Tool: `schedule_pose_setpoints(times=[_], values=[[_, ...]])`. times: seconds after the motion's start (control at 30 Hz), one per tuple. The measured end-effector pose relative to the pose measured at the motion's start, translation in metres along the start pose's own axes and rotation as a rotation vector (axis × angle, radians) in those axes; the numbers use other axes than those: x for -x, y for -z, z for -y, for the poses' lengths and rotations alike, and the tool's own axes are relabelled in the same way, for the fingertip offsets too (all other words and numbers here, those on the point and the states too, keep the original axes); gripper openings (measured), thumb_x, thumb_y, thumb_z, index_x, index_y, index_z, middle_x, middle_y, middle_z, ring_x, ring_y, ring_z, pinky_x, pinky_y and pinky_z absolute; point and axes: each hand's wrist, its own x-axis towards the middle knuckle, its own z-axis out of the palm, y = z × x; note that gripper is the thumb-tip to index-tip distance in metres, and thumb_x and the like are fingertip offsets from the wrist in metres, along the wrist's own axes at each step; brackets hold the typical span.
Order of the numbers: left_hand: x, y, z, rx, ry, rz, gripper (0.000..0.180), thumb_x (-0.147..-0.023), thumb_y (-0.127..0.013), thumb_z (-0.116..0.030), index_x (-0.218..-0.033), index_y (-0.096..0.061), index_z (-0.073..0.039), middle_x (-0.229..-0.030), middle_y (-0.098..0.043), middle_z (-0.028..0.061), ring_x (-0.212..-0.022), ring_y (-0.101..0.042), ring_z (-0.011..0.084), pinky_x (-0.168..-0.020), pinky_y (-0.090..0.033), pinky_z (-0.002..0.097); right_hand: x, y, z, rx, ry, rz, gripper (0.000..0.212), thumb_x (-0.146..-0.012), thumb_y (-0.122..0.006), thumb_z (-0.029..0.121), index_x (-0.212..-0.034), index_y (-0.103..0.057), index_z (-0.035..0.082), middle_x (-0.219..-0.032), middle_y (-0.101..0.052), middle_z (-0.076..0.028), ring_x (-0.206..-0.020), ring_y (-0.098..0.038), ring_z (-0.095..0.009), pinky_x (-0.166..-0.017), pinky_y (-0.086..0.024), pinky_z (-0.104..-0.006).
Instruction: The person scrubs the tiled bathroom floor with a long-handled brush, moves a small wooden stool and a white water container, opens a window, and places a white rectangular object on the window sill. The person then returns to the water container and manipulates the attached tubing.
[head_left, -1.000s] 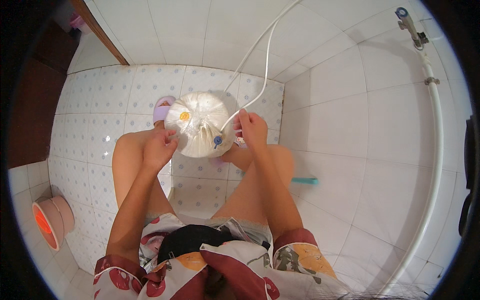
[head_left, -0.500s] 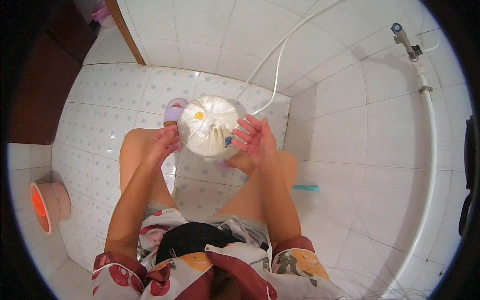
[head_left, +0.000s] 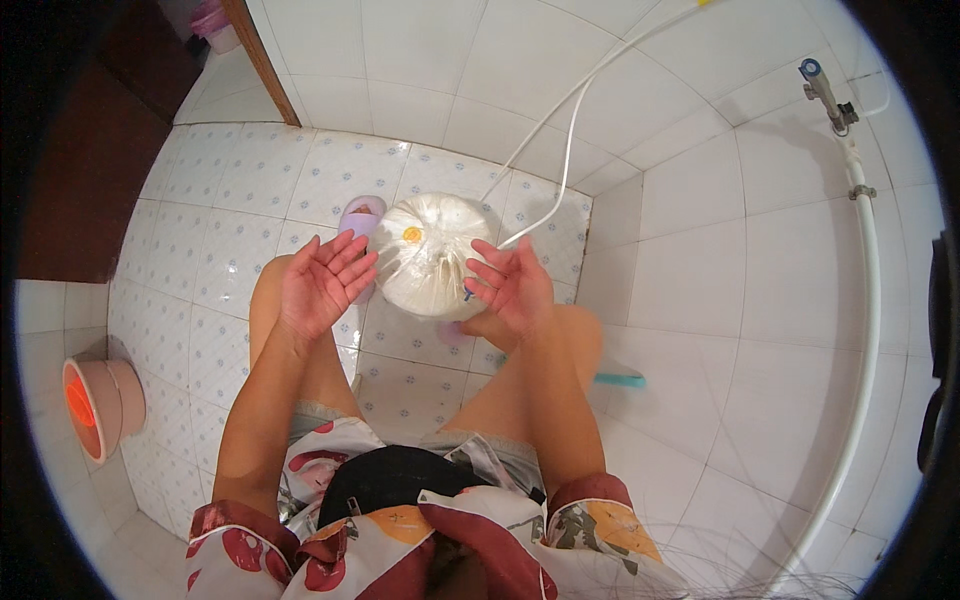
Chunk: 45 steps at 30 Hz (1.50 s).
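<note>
A round white bundle, wrapped in plastic that is gathered in folds on top, stands on the floor between my feet. A small orange-yellow round piece shows on its upper left. Just left of the bundle, my left hand is palm up with its fingers spread, holding nothing. My right hand hovers at the bundle's right side, palm up and fingers apart. Its fingertips overlap the bundle's edge in view; whether they touch it I cannot tell. They partly cover a small blue piece there.
White cables run up the tiled wall behind the bundle. A pink bucket with something orange inside is at the far left. A white pipe with a valve lines the right wall. Lilac slippers are on my feet. A turquoise strip lies right.
My left hand has turned its palm upward and spread its fingers. My right hand stays beside the bundle and now covers more of the blue piece. The whole view has shifted slightly.
</note>
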Motion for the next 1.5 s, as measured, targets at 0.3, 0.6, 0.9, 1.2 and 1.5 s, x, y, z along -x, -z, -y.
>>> schedule_pose_setpoints(times=[0.3, 0.6, 0.9, 1.2, 1.5], values=[[-0.012, 0.03, 0.018, -0.681, 0.041, -0.224, 0.029, -0.088, -0.051, -0.034, -0.08, -0.059, -0.007, -0.095, -0.059, 0.0035, -0.084, -0.054, 0.0106, -0.076, -0.047, 0.0267, 0.0, -0.006, 0.001, 0.573, 0.218, -0.063, 0.023, -0.084, -0.053, 0.011, -0.107, -0.056, 0.005, -0.093, -0.063, -0.009, -0.078, -0.06, -0.015, -0.064, -0.051, -0.0261], [-0.025, 0.022, 0.029, -0.856, 0.049, -0.377, 0.02, -0.085, -0.056, -0.026, -0.09, -0.059, -0.007, -0.09, -0.06, -0.0001, -0.081, -0.053, 0.0085, -0.069, -0.045, 0.0233, -0.084, -0.021, -0.012, 1.774, 0.803, 0.099, 0.034, -0.073, -0.054, 0.006, -0.104, -0.059, 0.019, -0.098, -0.058, -0.006, -0.076, -0.059, -0.026, -0.069, -0.048, -0.0342], [-0.037, 0.033, 0.036, -1.278, -0.148, -0.234, 0.021, -0.081, -0.054, -0.009, -0.1, -0.059, -0.002, -0.088, -0.06, 0.0025, -0.078, -0.054, 0.0094, -0.067, -0.045, 0.0228, -0.117, -0.029, -0.008, 2.167, 0.715, 0.275, 0.023, -0.073, -0.05, 0.007, -0.091, -0.057, 0.019, -0.089, -0.057, -0.007, -0.076, -0.058, -0.027, -0.063, -0.047, -0.0398], [-0.091, -0.017, 0.031, -2.02, -0.518, -0.053, 0.034, -0.07, -0.051, 0.001, -0.099, -0.062, -0.011, -0.081, -0.058, 0.0098, -0.077, -0.055, 0.0277, -0.068, -0.045, 0.0361, -0.13, -0.018, -0.003, 1.978, 0.717, 0.353, 0.023, -0.066, -0.054, 0.012, -0.087, -0.056, 0.02, -0.075, -0.057, -0.004, -0.069, -0.057, -0.025, -0.056, -0.045, -0.0376], [-0.116, -0.036, 0.038, -2.281, -0.452, -0.03, 0.018, -0.067, -0.056, -0.004, -0.084, -0.059, -0.01, -0.079, -0.054, 0.0083, -0.079, -0.054, 0.0285, -0.067, -0.044, 0.0392, -0.123, -0.016, -0.004, 1.862, 0.705, 0.301, 0.017, -0.064, -0.054, 0.014, -0.082, -0.054, 0.017, -0.074, -0.057, -0.005, -0.068, -0.056, -0.026, -0.054, -0.044, -0.0383]])
